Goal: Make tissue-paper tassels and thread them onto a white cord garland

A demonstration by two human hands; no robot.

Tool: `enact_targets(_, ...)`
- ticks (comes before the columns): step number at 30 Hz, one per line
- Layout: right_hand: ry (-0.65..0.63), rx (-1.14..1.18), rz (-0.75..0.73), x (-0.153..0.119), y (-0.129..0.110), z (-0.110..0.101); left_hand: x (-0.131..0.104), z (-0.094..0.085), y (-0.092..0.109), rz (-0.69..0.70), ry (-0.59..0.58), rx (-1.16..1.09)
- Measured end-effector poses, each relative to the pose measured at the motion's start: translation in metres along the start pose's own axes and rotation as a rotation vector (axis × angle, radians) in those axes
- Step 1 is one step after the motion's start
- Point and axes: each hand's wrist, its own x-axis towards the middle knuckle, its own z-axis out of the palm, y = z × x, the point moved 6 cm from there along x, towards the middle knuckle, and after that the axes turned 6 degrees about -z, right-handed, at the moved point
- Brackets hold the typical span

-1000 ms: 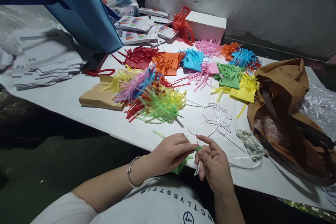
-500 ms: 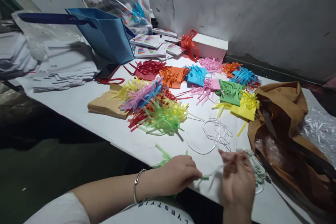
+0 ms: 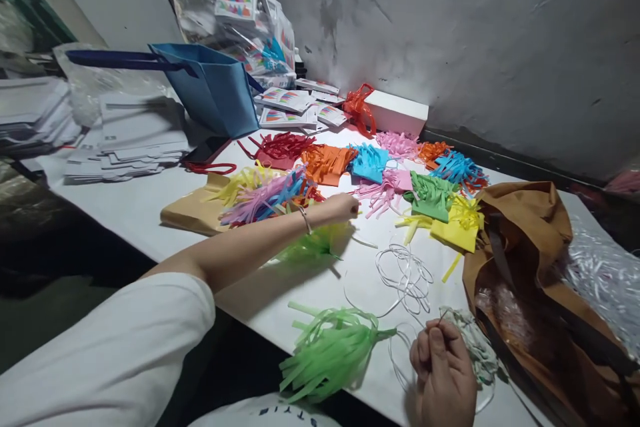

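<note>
My left hand (image 3: pixel 340 208) reaches over the table among the tassels, above a pale green and yellow tassel (image 3: pixel 310 243); its fingers are mostly turned away. Near the front edge my right hand (image 3: pixel 443 367) is closed in a pinch, on something too thin to make out. Just left of it a green tassel (image 3: pixel 340 347) lies at the table edge, its twisted tip toward that hand. White string (image 3: pixel 405 273) lies in loose loops in the middle, with more strands beside the green tassel.
Colourful fringed paper (image 3: pixel 327 163) lies across the table, with a brown bag (image 3: pixel 525 267) at right. A blue bag (image 3: pixel 215 87), white paper stacks (image 3: pixel 140 140) and printed packs (image 3: pixel 285 100) stand farther back. A white box (image 3: pixel 397 112) rests by the wall.
My left hand has moved forward from the table edge to the tassels. The green tassel it held now lies on the table. My right hand has closed into a pinch and moved slightly down.
</note>
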Motion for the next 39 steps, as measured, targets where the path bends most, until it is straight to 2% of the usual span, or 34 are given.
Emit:
enact_targets(2,0.006,-0.041,0.010,-0.002,0.005,-0.008,0.004,-0.022,0.011,0.047,0.092,-0.089)
enact_targets(3,0.005,-0.069,0.006,-0.004,0.006,-0.010,0.003,-0.040,0.019,0.093,0.184,-0.177)
enact_targets(6,-0.032,-0.182,-0.009,-0.007,0.010,-0.007,-0.021,-0.094,0.050,0.374,0.491,-0.569)
enact_targets(7,-0.054,-0.224,-0.011,-0.009,0.011,-0.004,-0.035,-0.106,0.061,0.485,0.543,-0.661)
enact_targets(8,-0.081,-0.265,-0.011,-0.010,0.011,0.001,-0.050,-0.112,0.071,0.579,0.547,-0.698)
enact_targets(9,-0.110,-0.302,-0.012,-0.012,0.011,0.005,-0.065,-0.111,0.080,0.632,0.502,-0.673)
enact_targets(10,-0.138,-0.335,-0.015,-0.014,0.010,0.009,-0.080,-0.104,0.087,0.647,0.438,-0.637)
enact_targets(12,-0.195,-0.397,-0.030,-0.019,0.005,0.016,-0.106,-0.080,0.089,0.569,0.257,-0.663)
enact_targets(14,-0.235,-0.449,-0.072,-0.025,-0.005,0.023,-0.128,-0.047,0.080,0.373,0.030,-0.882)
enact_targets(16,-0.254,-0.498,-0.131,-0.033,-0.019,0.030,-0.148,-0.010,0.069,0.121,-0.184,-1.169)
enact_targets(17,-0.263,-0.518,-0.159,-0.037,-0.027,0.035,-0.158,0.006,0.065,0.000,-0.264,-1.288)
enact_targets(19,-0.296,-0.544,-0.198,-0.043,-0.040,0.048,-0.175,0.029,0.061,-0.186,-0.350,-1.449)
enact_targets(21,-0.355,-0.555,-0.209,-0.047,-0.047,0.063,-0.188,0.042,0.062,-0.290,-0.379,-1.539)
enact_targets(23,-0.412,-0.551,-0.191,-0.049,-0.049,0.075,-0.196,0.048,0.064,-0.336,-0.405,-1.612)
enact_targets(28,-0.428,-0.521,-0.074,-0.051,-0.040,0.081,-0.205,0.057,0.061,-0.393,-0.415,-1.699)
enact_targets(33,-0.436,-0.553,-0.041,-0.053,-0.035,0.074,-0.205,0.056,0.056,-0.321,-0.319,-1.606)
enact_targets(36,-0.489,-0.583,-0.021,-0.052,-0.032,0.070,-0.205,0.053,0.054,-0.244,-0.253,-1.457)
enact_targets(39,-0.519,-0.519,0.074,-0.049,-0.027,0.067,-0.206,0.050,0.053,-0.170,-0.239,-1.268)
